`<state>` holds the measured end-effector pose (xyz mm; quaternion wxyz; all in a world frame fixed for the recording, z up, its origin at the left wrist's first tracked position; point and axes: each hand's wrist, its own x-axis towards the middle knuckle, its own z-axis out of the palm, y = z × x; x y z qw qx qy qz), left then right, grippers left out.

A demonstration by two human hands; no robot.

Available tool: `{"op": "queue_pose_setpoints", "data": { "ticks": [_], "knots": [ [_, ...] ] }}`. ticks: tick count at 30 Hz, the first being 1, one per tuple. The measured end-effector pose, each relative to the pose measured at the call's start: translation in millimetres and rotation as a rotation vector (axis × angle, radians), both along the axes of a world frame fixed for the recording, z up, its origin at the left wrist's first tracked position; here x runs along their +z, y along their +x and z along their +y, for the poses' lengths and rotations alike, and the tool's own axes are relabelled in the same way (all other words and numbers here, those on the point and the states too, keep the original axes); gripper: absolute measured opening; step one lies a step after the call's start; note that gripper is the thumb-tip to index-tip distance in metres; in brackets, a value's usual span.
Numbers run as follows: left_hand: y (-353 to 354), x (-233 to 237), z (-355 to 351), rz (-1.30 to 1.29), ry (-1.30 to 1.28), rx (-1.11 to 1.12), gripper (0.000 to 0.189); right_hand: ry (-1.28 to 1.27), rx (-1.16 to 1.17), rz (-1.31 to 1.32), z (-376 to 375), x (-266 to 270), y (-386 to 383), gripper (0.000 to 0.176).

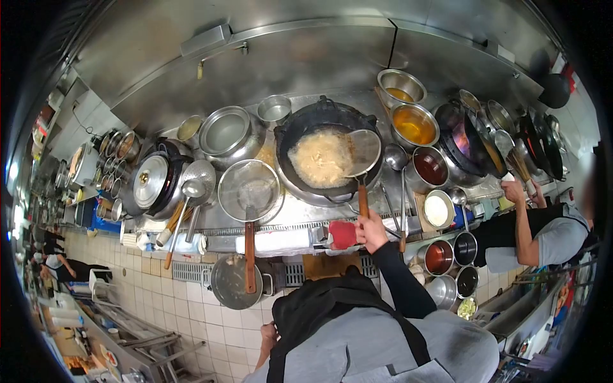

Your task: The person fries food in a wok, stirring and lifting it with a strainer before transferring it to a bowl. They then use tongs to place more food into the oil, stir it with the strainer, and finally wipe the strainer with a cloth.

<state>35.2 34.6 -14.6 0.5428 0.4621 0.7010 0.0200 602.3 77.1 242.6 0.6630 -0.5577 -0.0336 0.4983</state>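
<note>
My right hand (pixel 371 231) is wrapped round the wooden handle (pixel 363 199) of a mesh strainer (pixel 365 153). The strainer's round head rests over the right side of a large black wok (pixel 300 121), where pale food (pixel 321 158) bubbles in foaming oil. Down by my left side hangs my left hand (pixel 269 334), its fingers curled; what it holds, if anything, is hidden. A second mesh strainer (pixel 249 190) with a wooden handle lies left of the wok. Beside my right hand is a red cloth (pixel 342 235).
Metal bowls of yellow liquid (pixel 415 124) and a pot of red sauce (pixel 430 167) stand right of the wok. A ladle (pixel 396 157) lies between. A co-worker (pixel 543 236) handles another wok at the right. A large pot (pixel 236 284) sits low at front left.
</note>
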Motion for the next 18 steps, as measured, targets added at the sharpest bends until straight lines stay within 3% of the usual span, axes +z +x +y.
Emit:
{"op": "queue_pose_setpoints", "data": {
  "ticks": [1,4,6,10,11,13,16,18],
  "knots": [
    [3.2,6.6,-3.2,0.053,-0.031,-0.01,0.022,0.043,0.006,0.085,8.8,-26.2,14.3,0.015],
    [-21.2,-29.1,-16.1,0.27,0.093,-0.382,0.019,0.112,0.065,0.173,31.7,-51.6,50.0,0.012],
    [-29.4,-39.9,-17.9,0.357,0.156,-0.561,0.018,0.131,0.107,0.161,38.8,-43.1,61.8,0.011],
    [-17.0,-14.3,-13.0,0.37,0.096,-0.541,0.017,0.121,0.206,0.076,36.0,1.0,72.0,0.016],
    [-14.1,-10.8,-14.2,0.373,0.076,-0.533,0.017,0.051,0.192,-0.009,29.0,30.0,63.0,0.03],
    [-18.6,-16.4,-21.4,0.215,0.096,-0.309,0.016,-0.03,0.207,-0.224,11.6,67.9,45.9,0.039],
    [-15.2,-18.1,-21.3,0.171,0.165,-0.326,0.023,-0.047,0.189,-0.67,2.8,41.2,45.4,0.05],
    [-19.2,-16.4,-22.9,0.378,0.371,-0.835,0.03,-0.042,0.109,-0.787,-1.3,27.7,43.7,0.05]
  ]
}}
